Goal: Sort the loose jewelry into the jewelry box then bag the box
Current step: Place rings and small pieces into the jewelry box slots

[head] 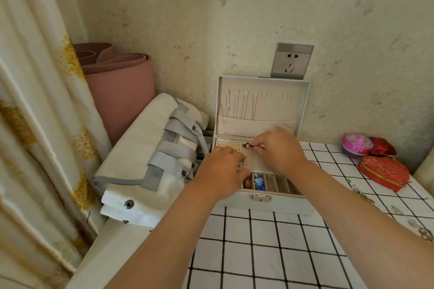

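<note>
Head view. A pale grey leatherette jewelry box (281,204) stands open at the far edge of a black-and-white checked tablecloth (258,246), its lid upright against the wallpapered wall, with thin chain necklaces (237,105) hanging inside the lid. The right hand (279,150) pinches a small red-and-white earring (247,145) between thumb and fingertips, just above the far edge of the box's cream perforated earring panel (254,161). The left hand (223,171) lies knuckles up on the left part of the tray, its fingers bent downward; whether they grip anything cannot be told. In the near row of compartments lie an amber-brown piece (247,183) and, just right of it, a blue piece (259,183). Left of the box lies a folded white canvas bag with grey webbing straps (150,155); beyond it stands a rolled pink mat (117,82). At far right sits a red heart-shaped tin (382,172).
</note>
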A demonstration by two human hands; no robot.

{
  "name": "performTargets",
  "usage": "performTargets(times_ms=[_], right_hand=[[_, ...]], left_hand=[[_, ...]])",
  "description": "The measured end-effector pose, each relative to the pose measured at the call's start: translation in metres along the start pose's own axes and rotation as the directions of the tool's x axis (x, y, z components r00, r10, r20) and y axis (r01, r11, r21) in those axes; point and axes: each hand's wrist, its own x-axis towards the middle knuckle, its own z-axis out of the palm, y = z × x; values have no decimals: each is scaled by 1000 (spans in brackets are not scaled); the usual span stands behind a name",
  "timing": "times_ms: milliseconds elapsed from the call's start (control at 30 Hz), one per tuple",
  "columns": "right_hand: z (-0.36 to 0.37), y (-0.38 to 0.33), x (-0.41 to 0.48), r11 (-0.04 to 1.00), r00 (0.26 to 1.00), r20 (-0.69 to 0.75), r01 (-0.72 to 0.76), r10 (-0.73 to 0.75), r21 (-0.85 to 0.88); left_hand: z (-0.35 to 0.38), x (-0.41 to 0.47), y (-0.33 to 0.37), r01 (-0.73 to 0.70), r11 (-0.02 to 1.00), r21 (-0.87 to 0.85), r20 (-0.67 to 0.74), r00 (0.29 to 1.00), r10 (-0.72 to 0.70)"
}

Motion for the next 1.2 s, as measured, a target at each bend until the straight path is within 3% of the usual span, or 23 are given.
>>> performTargets(times_ms=[400,633,833,1033,1200], right_hand=[[-3,11,5,991,996,62,-64,57,118],[3,8,8,998,999,4,-40,40,50],[1,10,14,1000,992,128,3,-1,-15],[1,6,10,999,996,84,39,-39,6],[-5,6,-5,997,997,79,-27,21,69]], left_hand=[[1,1,-1,3,1000,-16,-1,1000,-3],[2,1,0,4,1000,-17,-5,1000,-4],[4,1,-2,-3,1000,-14,-13,1000,3],[6,2,-2,-18,1000,-12,-29,999,18],[5,-8,-4,-32,999,-19,-117,993,29]])
